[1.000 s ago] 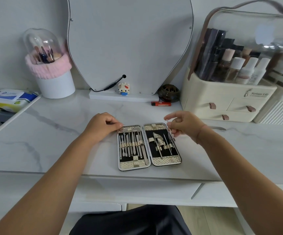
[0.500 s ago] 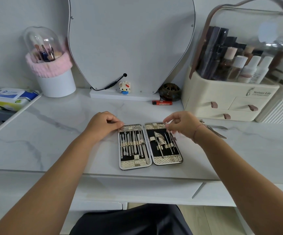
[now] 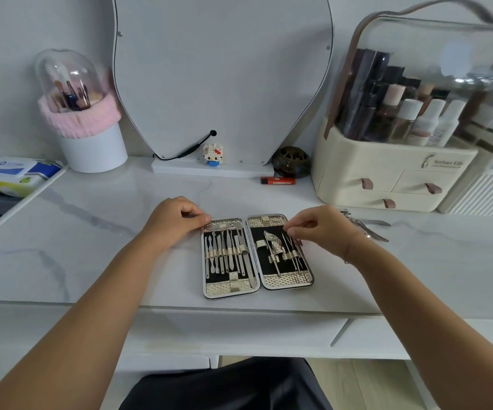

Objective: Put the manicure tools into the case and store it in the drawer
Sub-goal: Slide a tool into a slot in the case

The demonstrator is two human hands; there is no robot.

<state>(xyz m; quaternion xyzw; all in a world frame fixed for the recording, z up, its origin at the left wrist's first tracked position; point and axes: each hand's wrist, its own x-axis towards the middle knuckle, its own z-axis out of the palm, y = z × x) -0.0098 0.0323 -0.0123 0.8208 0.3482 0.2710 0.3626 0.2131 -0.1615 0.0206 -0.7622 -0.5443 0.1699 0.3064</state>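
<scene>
An open manicure case (image 3: 286, 281) lies flat on the marble vanity top, both halves facing up. Its left half holds several metal tools (image 3: 224, 253) under straps. The right half holds nippers (image 3: 273, 245) and a few thin picks. My left hand (image 3: 174, 220) grips the case's top left corner with curled fingers. My right hand (image 3: 322, 229) is over the right half's upper right and pinches the top of a thin pick (image 3: 292, 238) there. Loose metal clippers (image 3: 366, 227) lie on the top behind my right wrist. Drawer fronts (image 3: 239, 329) run below the vanity's edge.
A mirror (image 3: 224, 78) stands at the back with a small figurine (image 3: 212, 155), a dark jar (image 3: 291, 161) and a red lighter (image 3: 277, 181). A cosmetics organiser (image 3: 387, 173) fills the back right. A brush holder (image 3: 91, 143) and wipes pack (image 3: 11, 173) sit at left.
My right hand has moved from the case's top right edge down over the right half and pinches a thin pick. The left hand has stayed at the top left corner.
</scene>
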